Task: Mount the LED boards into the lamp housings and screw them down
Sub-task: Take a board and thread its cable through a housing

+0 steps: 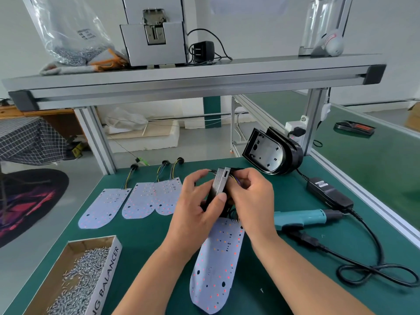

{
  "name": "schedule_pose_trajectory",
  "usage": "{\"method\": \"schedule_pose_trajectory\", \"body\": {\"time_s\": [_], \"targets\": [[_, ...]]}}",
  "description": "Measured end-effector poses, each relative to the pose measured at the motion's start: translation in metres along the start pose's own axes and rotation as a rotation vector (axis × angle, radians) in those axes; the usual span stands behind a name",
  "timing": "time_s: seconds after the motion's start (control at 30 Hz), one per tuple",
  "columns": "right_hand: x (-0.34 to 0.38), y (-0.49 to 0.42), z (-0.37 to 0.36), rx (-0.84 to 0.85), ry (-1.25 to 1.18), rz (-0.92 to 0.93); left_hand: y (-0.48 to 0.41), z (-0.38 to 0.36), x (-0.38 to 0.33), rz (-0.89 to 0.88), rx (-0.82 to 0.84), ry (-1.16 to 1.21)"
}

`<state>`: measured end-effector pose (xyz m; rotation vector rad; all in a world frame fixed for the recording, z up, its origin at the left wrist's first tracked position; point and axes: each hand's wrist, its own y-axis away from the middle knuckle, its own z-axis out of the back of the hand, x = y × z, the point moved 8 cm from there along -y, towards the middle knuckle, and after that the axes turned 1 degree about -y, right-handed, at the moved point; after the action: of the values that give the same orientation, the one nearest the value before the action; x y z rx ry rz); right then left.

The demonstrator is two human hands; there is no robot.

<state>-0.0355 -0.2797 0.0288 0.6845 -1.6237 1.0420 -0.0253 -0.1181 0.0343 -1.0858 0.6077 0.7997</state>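
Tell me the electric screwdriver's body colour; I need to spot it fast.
Teal, with a black cord end: the teal electric screwdriver, clearest in the head view.

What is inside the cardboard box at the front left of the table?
The box holds a loose heap of small silver screws, with bare cardboard showing at the far end. Whatever lies under the heap is covered, and the box's near end is out of the picture.

Three LED boards (134, 201) lay side by side toward the table's (341, 258) far left edge. A box of screws (79, 280) sat at the near left corner. A lamp housing (271, 152) stood near the far right corner, with an electric screwdriver (302, 218) nearer, along the right edge.
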Motion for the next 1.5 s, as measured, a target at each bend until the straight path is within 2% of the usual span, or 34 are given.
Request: {"method": "schedule_pose_trajectory", "body": {"time_s": [0.17, 0.3, 0.5, 0.67, 0.83, 1.0, 1.2, 1.37, 1.5], "targets": [[0.012, 0.002, -0.006, 0.110, 0.007, 0.066, 0.000, 0.004, -0.001, -0.016, -0.010, -0.018], [0.010, -0.002, 0.003, 0.011, 0.000, 0.029, 0.001, -0.006, -0.006, -0.056, 0.062, -0.097], [0.002, 0.002, 0.004, -0.035, -0.258, -0.109, 0.001, -0.008, -0.007, -0.064, 0.075, -0.099], [0.011, 0.003, 0.004, 0.037, -0.204, -0.042, 0.003, -0.008, -0.006, -0.045, 0.055, -0.101], [0.021, 0.007, -0.011, 0.255, -0.197, 0.001, 0.000, 0.003, -0.006, -0.035, 0.024, -0.083], [0.016, -0.001, -0.004, 0.190, -0.189, -0.043, 0.002, -0.006, -0.010, -0.047, 0.063, -0.157], [0.005, -0.002, 0.006, 0.041, -0.230, -0.093, 0.004, -0.006, -0.015, -0.039, 0.084, -0.140], [0.013, 0.000, 0.008, 0.054, -0.164, -0.008, 0.004, -0.008, -0.024, -0.092, 0.092, -0.201], [0.018, 0.003, 0.000, 0.175, -0.082, 0.080, 0.003, -0.007, -0.027, -0.114, 0.111, -0.205]]}}
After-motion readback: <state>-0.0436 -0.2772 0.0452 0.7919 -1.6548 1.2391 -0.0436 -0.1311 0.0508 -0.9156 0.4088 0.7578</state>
